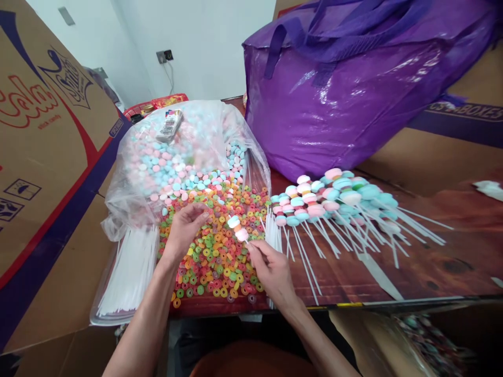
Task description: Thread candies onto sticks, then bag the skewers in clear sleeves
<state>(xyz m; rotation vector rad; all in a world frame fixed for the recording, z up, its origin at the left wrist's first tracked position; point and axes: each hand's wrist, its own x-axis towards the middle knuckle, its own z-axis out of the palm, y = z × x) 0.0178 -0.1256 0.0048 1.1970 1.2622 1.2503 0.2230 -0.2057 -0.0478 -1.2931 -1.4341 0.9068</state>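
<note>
My right hand (pixel 271 267) pinches the white stick of a candy skewer (pixel 238 229), tilted up to the left. Pale marshmallow pieces and an orange ring are threaded on it. Over the gummy rings (pixel 214 267) hovers my left hand (pixel 186 225), thumb and fingertips drawn together; whether something small sits between them is hidden. Pink, blue and white marshmallows (pixel 190 180) lie behind the rings, spilling from a clear plastic bag (pixel 113 209). Finished-looking candy skewers (pixel 334 196) are piled to the right of my right hand.
Bundled white sticks (pixel 129 272) lie in a clear tray at the left, more sticks (pixel 272 230) beside the rings. A purple bag (pixel 334 99) stands behind the skewers. Cardboard boxes (pixel 51 157) flank the wooden-patterned table (pixel 444 262). A small packet (pixel 170 125) rests on the plastic bag.
</note>
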